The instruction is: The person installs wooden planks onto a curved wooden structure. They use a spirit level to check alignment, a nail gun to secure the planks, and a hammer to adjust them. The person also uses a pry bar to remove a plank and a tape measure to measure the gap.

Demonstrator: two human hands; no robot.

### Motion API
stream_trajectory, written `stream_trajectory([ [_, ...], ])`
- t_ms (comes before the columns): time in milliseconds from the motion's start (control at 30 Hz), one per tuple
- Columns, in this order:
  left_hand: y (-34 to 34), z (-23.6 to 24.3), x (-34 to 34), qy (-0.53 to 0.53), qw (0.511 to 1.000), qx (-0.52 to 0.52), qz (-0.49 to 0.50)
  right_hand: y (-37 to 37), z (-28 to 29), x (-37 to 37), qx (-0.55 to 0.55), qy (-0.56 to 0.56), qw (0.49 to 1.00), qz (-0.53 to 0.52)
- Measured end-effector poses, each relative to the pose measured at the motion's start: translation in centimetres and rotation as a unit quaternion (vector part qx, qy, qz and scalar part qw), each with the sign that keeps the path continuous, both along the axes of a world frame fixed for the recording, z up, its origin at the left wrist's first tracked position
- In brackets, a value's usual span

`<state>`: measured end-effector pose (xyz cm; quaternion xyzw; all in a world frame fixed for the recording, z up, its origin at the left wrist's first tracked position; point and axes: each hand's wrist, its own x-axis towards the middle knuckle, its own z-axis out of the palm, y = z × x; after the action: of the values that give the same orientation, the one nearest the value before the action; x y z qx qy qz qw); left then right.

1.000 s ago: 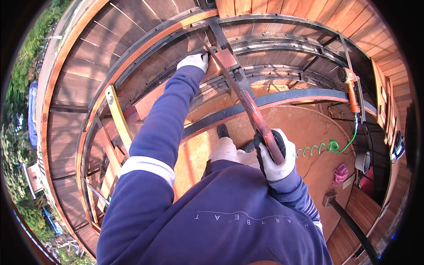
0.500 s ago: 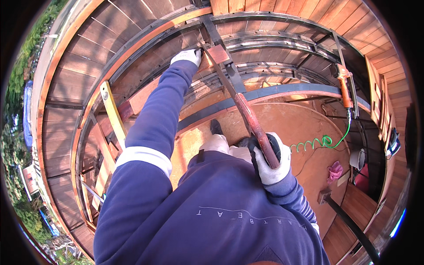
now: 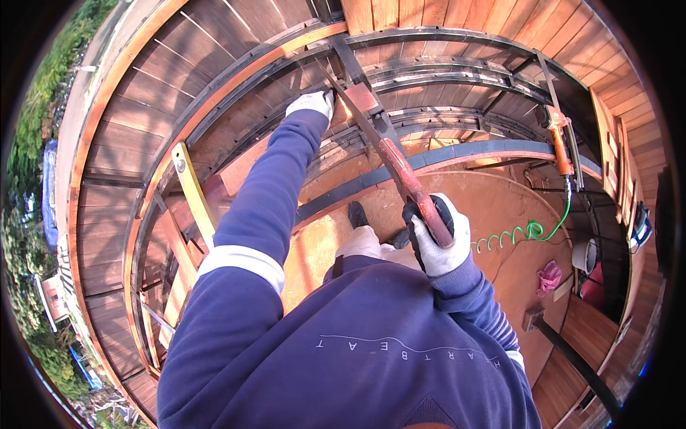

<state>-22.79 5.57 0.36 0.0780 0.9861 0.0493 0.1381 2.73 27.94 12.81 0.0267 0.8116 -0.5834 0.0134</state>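
Observation:
My right hand (image 3: 446,242), in a white glove with a dark palm, is wrapped round the red handle of a handsaw (image 3: 407,180). Its long narrow blade slants away to the upper left and crosses a reddish wooden board (image 3: 359,98) close to that board's end. Stretched far forward, my left hand (image 3: 313,106), also gloved, grips the board just left of the blade. The board lies against a dark metal frame (image 3: 349,61). Most of my left fingertips are hidden behind the glove and the board.
Curved dark metal rails and plank walls surround me. A yellow spirit level (image 3: 187,187) leans at the left. An orange air tool (image 3: 557,139) hangs at the right on a coiled green hose (image 3: 534,230). A pink bag (image 3: 549,277) lies on the brown floor (image 3: 493,200) near a white bucket (image 3: 584,256).
My right hand has pushed the handsaw forward, away from my body, along its slant. My left hand keeps its hold on the board. The whole view has shifted slightly.

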Motion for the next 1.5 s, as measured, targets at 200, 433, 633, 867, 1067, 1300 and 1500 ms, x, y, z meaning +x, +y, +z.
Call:
stream_trajectory([
  [200, 0.1, 0.9, -0.2, -0.001, 1.000, 0.017, 0.006, -0.4, 0.0, 0.6, 0.001, -0.007, 1.000, 0.005],
  [433, -0.3, -0.1, -0.4, -0.022, 0.998, -0.047, -0.024, 1.3, 2.3, 3.9, -0.024, -0.096, 0.995, -0.016],
  [633, -0.1, -0.7, -0.6, -0.006, 0.999, 0.027, 0.043, 1.9, 3.1, 4.8, -0.031, -0.104, 0.994, -0.017],
  [867, -0.3, -1.4, -0.7, -0.014, 0.998, 0.025, 0.050, 0.6, 0.9, 1.7, -0.012, -0.029, 0.999, -0.009],
  [1067, 0.7, 0.6, -0.2, 0.002, 0.999, 0.032, 0.027, 0.2, 0.1, -0.1, -0.012, -0.053, 0.998, -0.008],
  [1300, -1.1, -1.6, -0.4, -0.001, 1.000, 0.027, 0.015, 1.0, 0.6, 4.0, -0.023, -0.085, 0.996, -0.032],
  [1500, 0.2, 0.5, 0.5, -0.030, 0.990, 0.116, 0.073, 1.5, 0.5, 5.9, -0.073, -0.063, 0.992, -0.082],
])
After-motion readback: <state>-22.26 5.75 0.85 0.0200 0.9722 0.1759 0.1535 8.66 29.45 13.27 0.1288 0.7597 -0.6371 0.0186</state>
